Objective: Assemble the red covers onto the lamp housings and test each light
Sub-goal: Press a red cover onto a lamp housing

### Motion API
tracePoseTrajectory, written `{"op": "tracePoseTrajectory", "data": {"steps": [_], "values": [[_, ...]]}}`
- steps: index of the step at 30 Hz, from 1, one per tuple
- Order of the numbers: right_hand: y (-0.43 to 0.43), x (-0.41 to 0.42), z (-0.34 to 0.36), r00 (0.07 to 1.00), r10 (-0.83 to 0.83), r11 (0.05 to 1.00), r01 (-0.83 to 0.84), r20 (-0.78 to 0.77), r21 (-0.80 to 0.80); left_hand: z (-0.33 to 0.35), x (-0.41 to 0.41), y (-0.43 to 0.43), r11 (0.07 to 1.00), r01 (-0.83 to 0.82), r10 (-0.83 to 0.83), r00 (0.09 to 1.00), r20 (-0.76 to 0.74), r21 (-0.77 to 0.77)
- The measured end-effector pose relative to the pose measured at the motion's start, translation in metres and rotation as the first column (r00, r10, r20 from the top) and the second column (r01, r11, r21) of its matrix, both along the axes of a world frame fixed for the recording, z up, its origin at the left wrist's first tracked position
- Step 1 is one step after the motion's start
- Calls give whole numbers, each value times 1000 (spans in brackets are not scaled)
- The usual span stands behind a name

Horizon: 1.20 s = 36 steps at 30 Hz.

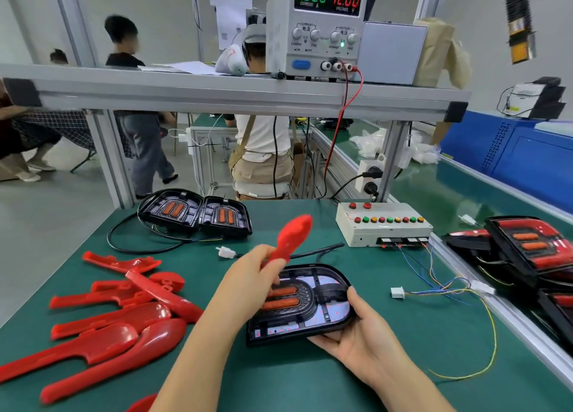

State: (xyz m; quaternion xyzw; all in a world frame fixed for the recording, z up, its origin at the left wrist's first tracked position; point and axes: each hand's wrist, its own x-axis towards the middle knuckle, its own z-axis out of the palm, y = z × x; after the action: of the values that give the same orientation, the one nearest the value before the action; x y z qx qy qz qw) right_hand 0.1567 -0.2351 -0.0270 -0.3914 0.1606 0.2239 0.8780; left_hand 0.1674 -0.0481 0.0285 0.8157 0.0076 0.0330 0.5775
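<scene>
Head view: red covers [102, 343] strewn on green factory bench [310, 380].

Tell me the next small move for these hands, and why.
Probably lower the red cover onto the lamp housing and line it up. The left hand holds the cover raised above the housing, which the right hand grips at its edge, with no cover on it yet.
</scene>
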Motion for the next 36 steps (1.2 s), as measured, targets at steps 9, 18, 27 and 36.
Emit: {"op": "tracePoseTrajectory", "data": {"steps": [9, 18, 27, 36], "values": [[-4, 6, 1, 1000, 21, 999, -22, 21, 34, -14, 8, -3, 671, -101, -145, 954, 263, 735], [-12, 18, 1, 996, 89, 988, -85, 30, -125, -20, 28, -9, 654, 4, -246, 947, 207, 757], [-15, 27, 3, 985, 153, 977, -139, 76, -162, -17, 26, -10, 647, 12, -284, 932, 226, 762], [-12, 27, -5, 968, 150, 968, -103, 200, -228, -12, 26, -7, 675, 55, -289, 937, 195, 736]]}}
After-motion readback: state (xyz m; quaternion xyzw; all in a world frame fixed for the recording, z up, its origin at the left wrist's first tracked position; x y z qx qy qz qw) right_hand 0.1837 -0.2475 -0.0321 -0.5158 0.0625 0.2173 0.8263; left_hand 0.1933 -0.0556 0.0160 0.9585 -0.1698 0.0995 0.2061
